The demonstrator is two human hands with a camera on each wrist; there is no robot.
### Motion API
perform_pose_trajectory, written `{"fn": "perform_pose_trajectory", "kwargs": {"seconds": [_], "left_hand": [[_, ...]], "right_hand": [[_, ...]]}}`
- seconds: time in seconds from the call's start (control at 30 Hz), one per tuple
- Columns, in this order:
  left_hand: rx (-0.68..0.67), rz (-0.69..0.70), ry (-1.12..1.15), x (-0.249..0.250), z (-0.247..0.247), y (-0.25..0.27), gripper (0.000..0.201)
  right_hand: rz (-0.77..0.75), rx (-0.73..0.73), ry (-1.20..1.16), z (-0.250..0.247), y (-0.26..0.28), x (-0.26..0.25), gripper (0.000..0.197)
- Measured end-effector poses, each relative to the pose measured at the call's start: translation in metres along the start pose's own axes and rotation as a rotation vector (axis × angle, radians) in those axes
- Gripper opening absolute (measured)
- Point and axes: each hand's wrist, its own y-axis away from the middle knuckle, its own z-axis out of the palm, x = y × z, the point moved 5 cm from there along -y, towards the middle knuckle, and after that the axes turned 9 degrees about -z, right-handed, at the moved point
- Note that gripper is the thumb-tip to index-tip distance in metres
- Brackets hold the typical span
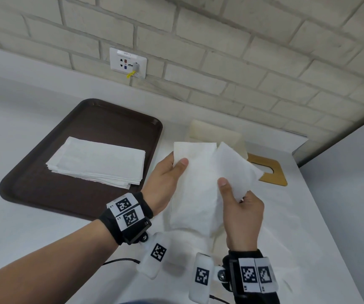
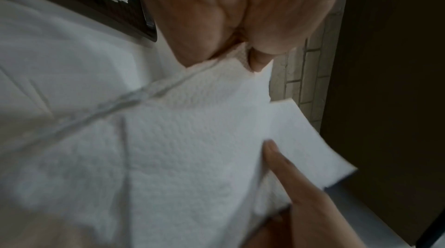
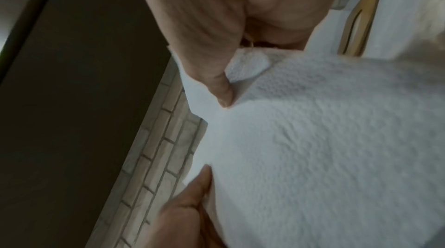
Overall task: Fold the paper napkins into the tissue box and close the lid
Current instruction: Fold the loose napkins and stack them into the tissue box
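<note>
Napkin folding is early, I judge: both hands, left and right, pinch one white paper napkin above the bench; white napkin stack waits on brown tray, cream tissue box open, wooden slotted lid beside it.

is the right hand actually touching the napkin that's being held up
Touching. In the right wrist view the right hand presses its thumb onto the napkin; the head view shows the same thumb on top with paper running under the fingers.
</note>
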Motion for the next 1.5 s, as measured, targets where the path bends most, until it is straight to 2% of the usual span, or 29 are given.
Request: {"fn": "perform_pose_trajectory", "kwargs": {"seconds": [0.1,0.13,0.23,0.3,0.4,0.47,0.53,0.6,0.7,0.77,0.83,0.9,0.97,1.0,1.13,1.2,1.33,1.5], "left_hand": [[0.023,0.018,-0.044,0.006,-0.006,-0.001,0.031],[0.028,0.025,-0.059,0.007,-0.007,-0.001,0.033],[-0.002,0.014,-0.087,0.007,-0.003,0.001,0.033],[-0.034,-0.012,-0.101,0.006,0.002,0.005,0.028],[-0.062,-0.049,-0.072,0.005,0.007,0.013,0.028],[-0.094,-0.097,0.016,0.006,0.009,0.02,0.034],[-0.125,-0.15,0.095,0.003,0.009,0.025,0.049],[-0.131,-0.116,0.06,0.001,0.008,0.027,0.045],[-0.047,-0.021,-0.112,-0.004,-0.002,0.027,0.035],[0.025,0.004,-0.144,0.0,-0.013,0.027,0.028],[0.081,0.028,-0.127,0.011,-0.024,0.031,0.029],[0.128,0.064,-0.094,0.024,-0.037,0.034,0.028],[0.182,0.114,-0.104,0.036,-0.051,0.039,0.026],[0.216,0.14,-0.126,0.041,-0.058,0.041,0.025],[0.308,0.189,-0.215,0.05,-0.076,0.053,0.027],[0.344,0.195,-0.245,0.048,-0.079,0.059,0.025],[0.366,0.191,-0.277,0.041,-0.072,0.069,0.027],[0.38,0.183,-0.325,0.032,-0.057,0.075,0.024]], "right_hand": [[-0.078,-0.01,-0.074,-0.017,0.001,-0.026,0.013],[-0.091,-0.059,-0.125,-0.019,0.003,-0.037,0.012],[-0.038,-0.277,-0.322,-0.007,0.006,-0.049,0.025],[-0.001,-0.347,-0.272,0.008,0.004,-0.043,0.024],[-0.027,-0.317,-0.082,0.022,-0.001,-0.027,0.019],[-0.043,-0.292,-0.044,0.027,-0.002,-0.02,0.026],[-0.046,-0.251,-0.017,0.028,0.0,-0.015,0.032],[-0.047,-0.231,0.009,0.03,0.002,-0.012,0.038],[-0.041,-0.239,0.032,0.028,0.005,-0.008,0.049],[-0.005,-0.241,0.022,0.018,0.003,0.001,0.052],[0.03,-0.225,0.055,0.0,-0.008,0.014,0.043],[0.016,-0.242,0.229,-0.02,-0.024,0.03,0.029],[-0.019,-0.371,0.45,-0.03,-0.035,0.05,0.027],[-0.034,-0.476,0.514,-0.029,-0.037,0.058,0.034],[-0.128,-0.954,0.614,-0.007,-0.024,0.078,0.09],[-0.184,-1.096,0.705,-0.002,-0.019,0.083,0.098],[-0.377,-1.14,0.84,-0.001,-0.022,0.087,0.072],[-0.562,-1.029,0.938,-0.005,-0.034,0.075,0.03]]}}
